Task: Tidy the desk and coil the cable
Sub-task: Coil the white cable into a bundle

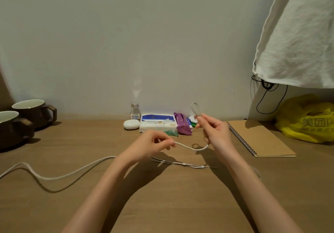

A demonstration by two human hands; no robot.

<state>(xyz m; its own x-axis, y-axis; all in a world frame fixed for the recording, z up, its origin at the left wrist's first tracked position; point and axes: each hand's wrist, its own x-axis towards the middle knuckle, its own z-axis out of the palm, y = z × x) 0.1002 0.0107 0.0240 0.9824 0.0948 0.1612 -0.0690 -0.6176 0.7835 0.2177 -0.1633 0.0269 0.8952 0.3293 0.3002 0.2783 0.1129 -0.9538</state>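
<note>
A white braided cable point(191, 148) sags in a short arc between my two hands above the wooden desk point(162, 196). My left hand point(153, 144) pinches it at the thumb and forefinger. My right hand point(215, 131) grips it too, with a small loop of the cable sticking up above its fingers. The rest of the cable trails left across the desk in a long wavy line toward the left edge. A thinner strand with small white beads lies on the desk under my forearms.
Two brown mugs point(29, 113) stand at the left. Against the wall sit a small glass bottle point(135, 111), a white case point(131, 124), a tissue pack point(158, 123) and a purple packet point(182, 124). A spiral notebook point(260, 138), yellow bag point(307, 118) and hanging white cloth point(298, 33) are at right.
</note>
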